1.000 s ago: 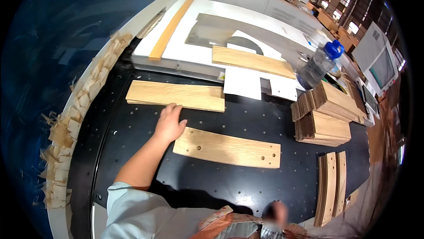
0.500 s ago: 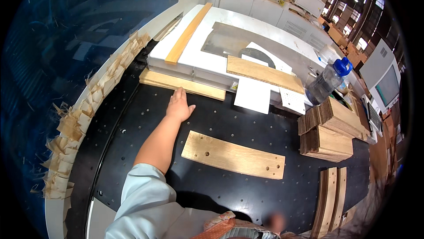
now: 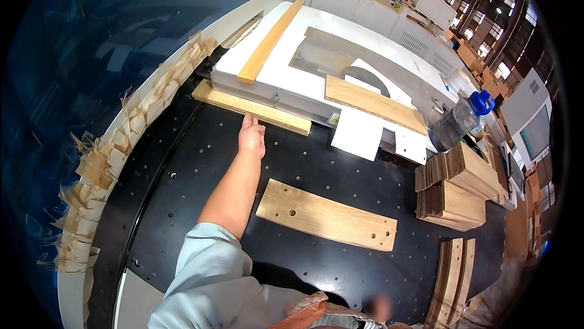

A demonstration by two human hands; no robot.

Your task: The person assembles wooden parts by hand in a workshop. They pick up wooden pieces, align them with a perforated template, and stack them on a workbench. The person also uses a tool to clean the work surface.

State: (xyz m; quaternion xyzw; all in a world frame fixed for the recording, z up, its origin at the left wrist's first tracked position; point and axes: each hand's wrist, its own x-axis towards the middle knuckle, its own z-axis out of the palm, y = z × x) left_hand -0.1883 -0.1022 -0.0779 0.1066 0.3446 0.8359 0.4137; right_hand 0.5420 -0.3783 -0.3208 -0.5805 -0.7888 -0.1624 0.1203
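My left hand [image 3: 252, 139] reaches forward, palm partly turned up, its fingers drawn together at the near edge of a long, narrow wooden board [image 3: 280, 117]. That board lies along the front of a white machine bed; the hand partly hides where the fingers meet it. Closer to me, a wider wooden board [image 3: 328, 216] with drilled holes near both ends rests on the black, perforated table [image 3: 201, 207]. My right hand does not show clearly; a blurred skin-toned patch at the lower edge cannot be made out.
Stacked wooden boards [image 3: 459, 192] stand at right, with drilled strips [image 3: 451, 280] below them. A wooden slat [image 3: 271, 40], another board [image 3: 374, 104] and paper sheets [image 3: 358, 134] lie on the white bed [image 3: 371, 37]. A blue-capped bottle [image 3: 455, 125] stands nearby. Frayed tape lines the left panel.
My left hand has turned from lying flat with spread fingers to drawn-together fingers at the narrow board's edge. The view has shifted slightly.
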